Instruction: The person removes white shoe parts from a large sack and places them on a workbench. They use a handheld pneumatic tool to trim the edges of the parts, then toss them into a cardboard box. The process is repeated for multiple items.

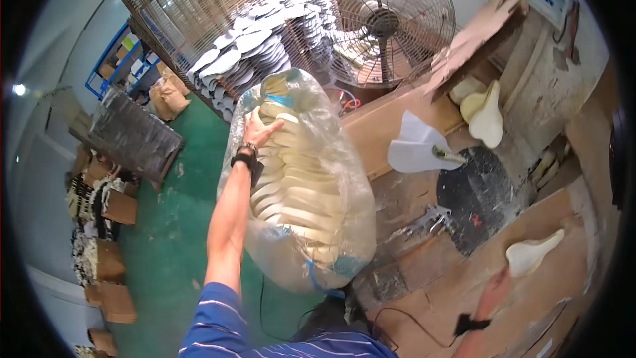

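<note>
A clear plastic bag (pixel 354 182) in front of me is packed with rows of cream foam saddle pads (pixel 308 189). Into its far part reaches my left hand (pixel 260 131), laid on the pads with thumb and fingers spread. At the lower right, my right hand (pixel 498 286) is blurred; its fingers seem closed on the wide end of a single cream saddle pad (pixel 533 253), over the cardboard-covered bench (pixel 457 292). The exact grip is partly hidden.
A spray gun (pixel 429 220) lies by a black round mat (pixel 474 192). Beyond are a white saddle-shaped sheet (pixel 417 142), more cream pads (pixel 487 116), a large fan (pixel 384 23) and a rack with stacked grey-white pieces (pixel 248 46). Cartons (pixel 116 258) line the green floor's left side.
</note>
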